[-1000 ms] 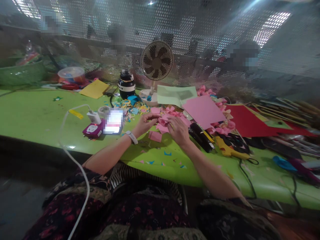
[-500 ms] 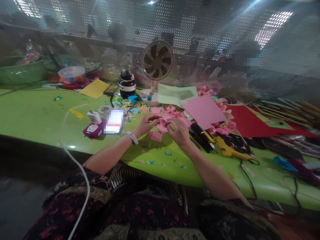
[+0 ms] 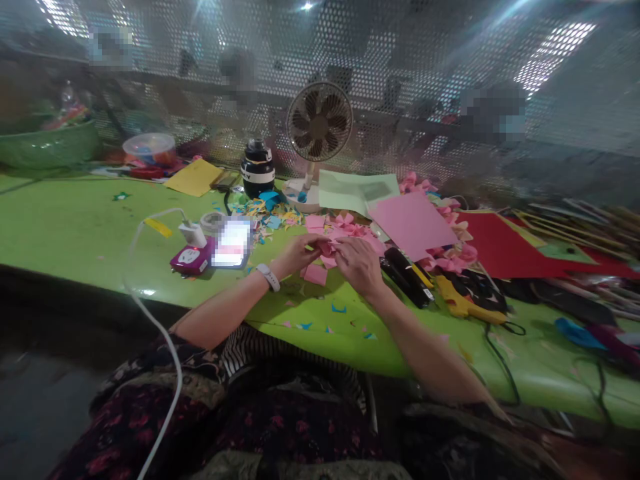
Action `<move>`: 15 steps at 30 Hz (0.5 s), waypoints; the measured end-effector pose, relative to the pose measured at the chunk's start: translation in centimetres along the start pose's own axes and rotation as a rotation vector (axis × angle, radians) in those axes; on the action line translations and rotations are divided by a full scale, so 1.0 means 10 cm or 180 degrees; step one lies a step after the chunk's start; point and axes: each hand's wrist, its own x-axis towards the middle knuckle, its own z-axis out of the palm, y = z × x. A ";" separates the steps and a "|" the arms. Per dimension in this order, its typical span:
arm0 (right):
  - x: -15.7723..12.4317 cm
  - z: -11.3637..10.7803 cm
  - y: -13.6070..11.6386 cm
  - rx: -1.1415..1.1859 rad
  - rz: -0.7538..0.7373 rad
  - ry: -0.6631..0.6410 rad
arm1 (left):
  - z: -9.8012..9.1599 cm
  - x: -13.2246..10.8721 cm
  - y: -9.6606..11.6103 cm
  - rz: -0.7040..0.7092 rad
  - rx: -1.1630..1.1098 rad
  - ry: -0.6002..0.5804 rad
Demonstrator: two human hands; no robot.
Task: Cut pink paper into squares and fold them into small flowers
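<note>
In the middle of the green table, my left hand and my right hand meet with closed fingertips on a small piece of pink paper. My fingers partly hide it, so its exact shape is unclear. Just below lies a flat pink paper square. Behind my fingers are folded pink paper pieces, heaped together. A large pink sheet rests to the right of them, overlapping a pale green sheet. Beside my right hand is a black stapler-like tool.
A small fan and a black bottle stand behind. Left of my left hand are a phone and a purple power socket with a white cable. A yellow glue gun and red sheets lie right. Paper scraps dot the table.
The view has shifted slightly, moving everything a little to the right. My right fingers have come closer to my left fingertips over the pink paper, covering more of it.
</note>
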 end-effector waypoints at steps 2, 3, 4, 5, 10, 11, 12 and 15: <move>0.00 0.00 -0.02 -0.0020 -0.0021 0.0037 | 0.01 0.00 -0.04 0.0124 0.0274 0.0008; 0.01 0.00 -0.03 0.0025 -0.0003 0.0056 | 0.01 0.00 -0.06 0.0141 0.0337 -0.0020; 0.01 -0.01 -0.03 0.0115 0.0043 0.0077 | 0.01 0.00 -0.09 0.0130 0.0339 -0.0045; 0.02 -0.02 -0.04 0.0256 0.0124 0.0105 | 0.02 0.01 -0.11 0.0091 0.0278 -0.0041; 0.09 -0.11 0.04 0.1736 0.1232 0.0319 | 0.00 0.05 -0.14 -0.0566 -0.0622 0.0169; 0.10 -0.12 0.06 0.2081 0.1518 0.0315 | -0.01 0.05 -0.13 -0.0708 -0.0803 0.0185; 0.11 -0.13 0.08 0.2380 0.1769 0.0283 | -0.02 0.06 -0.11 -0.0823 -0.0952 0.0206; 0.14 -0.13 0.11 0.2934 0.2256 0.0119 | -0.04 0.06 -0.06 -0.0989 -0.1179 0.0263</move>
